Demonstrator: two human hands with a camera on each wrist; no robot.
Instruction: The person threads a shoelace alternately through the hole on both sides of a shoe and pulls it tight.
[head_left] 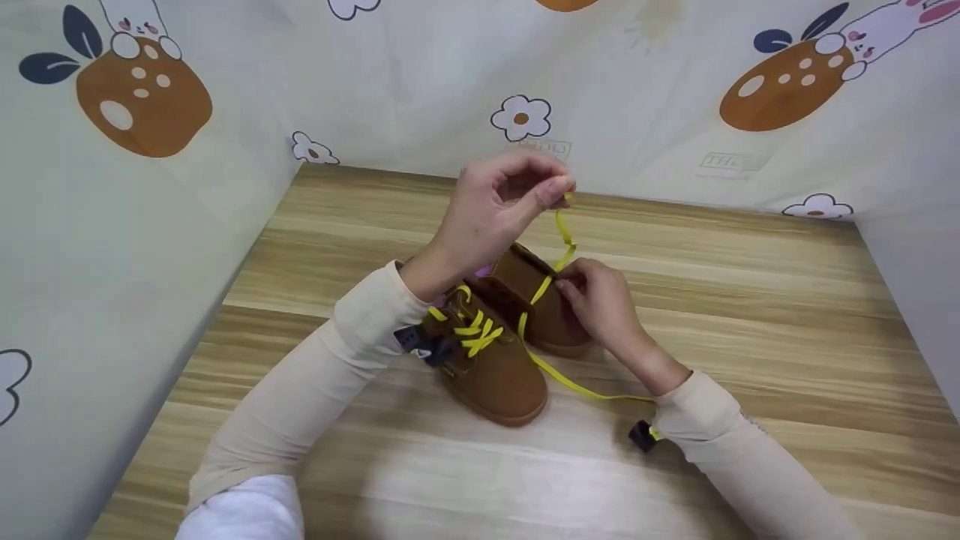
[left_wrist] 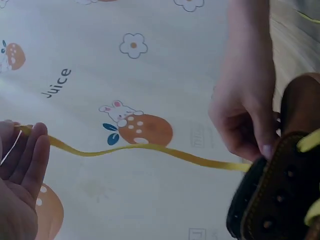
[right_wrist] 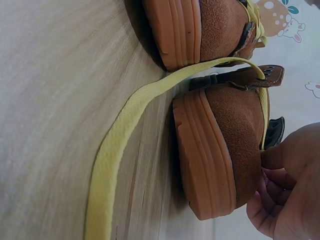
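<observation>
Two brown lace-up shoes stand side by side. The near shoe (head_left: 502, 382) has yellow lacing across its front; the far shoe (head_left: 551, 319) has a yellow lace (head_left: 562, 229) through its eyelet flap (right_wrist: 272, 75). Raised above the shoes, my left hand (head_left: 495, 202) pinches one end of this lace between thumb and fingers. From there the lace (left_wrist: 145, 146) runs slackly down to the far shoe. My right hand (head_left: 604, 304) grips the far shoe's upper at its side, thumb (right_wrist: 274, 157) against the brown leather. The lace's other length (right_wrist: 120, 130) trails over the table toward my right wrist.
Wood-grain table (head_left: 750, 315) lies under the shoes. Pale walls (head_left: 420, 97) printed with fruit, rabbits and flowers rise at the back and sides. Small black cameras (head_left: 643, 436) sit on both wrists.
</observation>
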